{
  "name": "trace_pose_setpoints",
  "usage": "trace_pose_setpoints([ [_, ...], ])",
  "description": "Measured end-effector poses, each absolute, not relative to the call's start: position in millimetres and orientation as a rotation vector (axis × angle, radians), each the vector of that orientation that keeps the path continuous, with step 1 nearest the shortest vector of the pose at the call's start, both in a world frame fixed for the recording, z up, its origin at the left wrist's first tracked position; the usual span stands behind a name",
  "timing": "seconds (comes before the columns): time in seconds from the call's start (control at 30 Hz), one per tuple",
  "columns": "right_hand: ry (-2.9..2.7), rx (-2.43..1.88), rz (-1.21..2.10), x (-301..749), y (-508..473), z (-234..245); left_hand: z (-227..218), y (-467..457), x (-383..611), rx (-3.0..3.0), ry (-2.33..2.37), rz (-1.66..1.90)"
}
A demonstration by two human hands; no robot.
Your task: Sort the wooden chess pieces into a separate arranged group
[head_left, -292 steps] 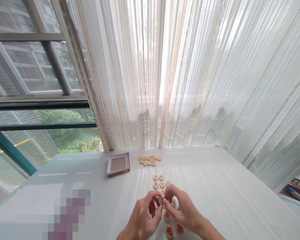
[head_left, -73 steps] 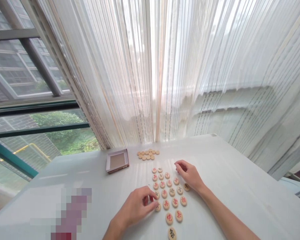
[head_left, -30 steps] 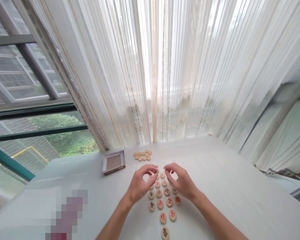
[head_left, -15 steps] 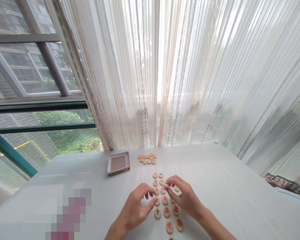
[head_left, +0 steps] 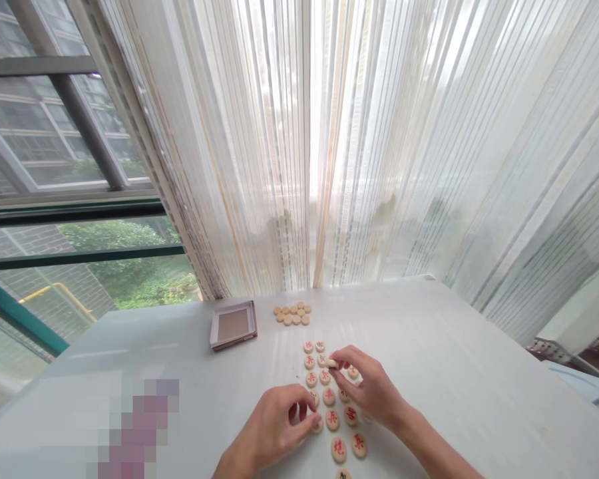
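My right hand (head_left: 362, 382) is closed in a pinch on a round wooden Chinese chess piece (head_left: 332, 364), held tilted above the rows. My left hand (head_left: 289, 419) is curled with thumb and forefinger apart, its fingertips at another Chinese chess piece (head_left: 318, 426), partly covered by the thumb. Around both hands lie columns of flat pieces with red or black characters, such as a red-marked piece (head_left: 332, 419) and a larger-looking near one (head_left: 338, 450). Several pieces beneath my right hand are partly hidden.
A shallow open box (head_left: 232, 326) sits at the back left of the white table (head_left: 469, 386). Beside it lies a cluster of blank-looking wooden discs (head_left: 292, 315). Striped sheer curtains (head_left: 299, 166) hang behind the far edge. A pixelated patch (head_left: 134, 426) covers the left front.
My left hand has moved down towards the near end of the left column, over a black-marked piece. My right hand still holds its piece, slightly shifted. The view has tilted a little.
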State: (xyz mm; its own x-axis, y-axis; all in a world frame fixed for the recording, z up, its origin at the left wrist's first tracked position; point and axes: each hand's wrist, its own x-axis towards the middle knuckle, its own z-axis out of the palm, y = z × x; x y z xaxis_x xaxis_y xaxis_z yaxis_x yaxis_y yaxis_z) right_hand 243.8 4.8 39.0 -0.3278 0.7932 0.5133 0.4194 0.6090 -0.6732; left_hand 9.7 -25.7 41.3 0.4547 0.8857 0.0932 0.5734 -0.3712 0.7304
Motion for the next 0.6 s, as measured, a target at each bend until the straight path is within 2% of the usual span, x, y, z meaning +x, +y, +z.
trace_pose_setpoints([
  [0.43, -1.963, -0.963, 0.613, 241.0, -0.3, 40.2, 44.3, -27.6, 10.3, 2.074, 1.201, 0.607],
  [0.6, -1.985, -0.939, 0.717, 235.8, -4.5, 44.1, 43.2, -25.0, 13.3, 1.954, 1.211, 0.788],
])
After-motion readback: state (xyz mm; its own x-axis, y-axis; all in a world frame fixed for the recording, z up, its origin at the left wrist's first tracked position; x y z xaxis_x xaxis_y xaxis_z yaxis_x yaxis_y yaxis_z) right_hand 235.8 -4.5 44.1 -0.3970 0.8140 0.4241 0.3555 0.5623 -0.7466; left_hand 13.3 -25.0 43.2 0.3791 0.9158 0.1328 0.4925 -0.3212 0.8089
